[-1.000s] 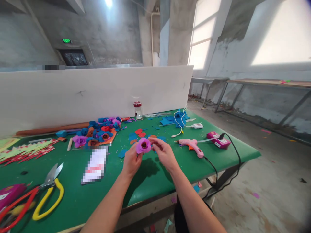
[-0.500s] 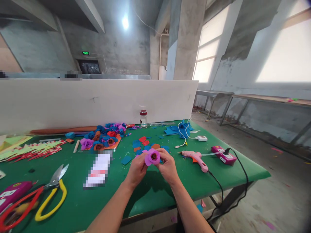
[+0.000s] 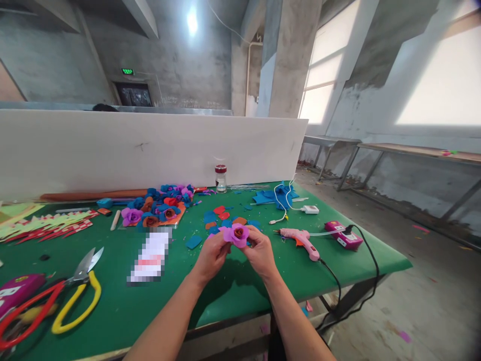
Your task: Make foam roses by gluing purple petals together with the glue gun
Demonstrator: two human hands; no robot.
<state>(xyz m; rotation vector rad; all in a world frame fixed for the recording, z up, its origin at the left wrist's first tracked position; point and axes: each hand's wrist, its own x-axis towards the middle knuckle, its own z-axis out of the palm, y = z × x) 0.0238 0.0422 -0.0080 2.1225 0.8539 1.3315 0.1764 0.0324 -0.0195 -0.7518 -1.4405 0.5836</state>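
Observation:
A purple paper flower [image 3: 236,235] with a dark orange centre is held up between both hands above the green table [image 3: 233,296]. My left hand [image 3: 213,251] pinches its left side, and my right hand [image 3: 259,249] has its fingers closed on the right side. Behind the flower lie blue, red and orange paper petals [image 3: 224,215]. To the right of my right hand rests a pink glue gun [image 3: 300,240], its nozzle toward the hand. The flower's underside is hidden.
Red-and-yellow-handled scissors [image 3: 78,296] lie at the left, near a pile of paper flowers [image 3: 161,203]. A lidded glass jar [image 3: 221,179] stands by the white board [image 3: 150,150]. At the right are a magenta box [image 3: 343,235], a white charger [image 3: 310,209] and black cable.
The flower has tilted slightly and its petals look more spread between my fingers. The whole view has shifted a little, with the table's contents sitting slightly higher.

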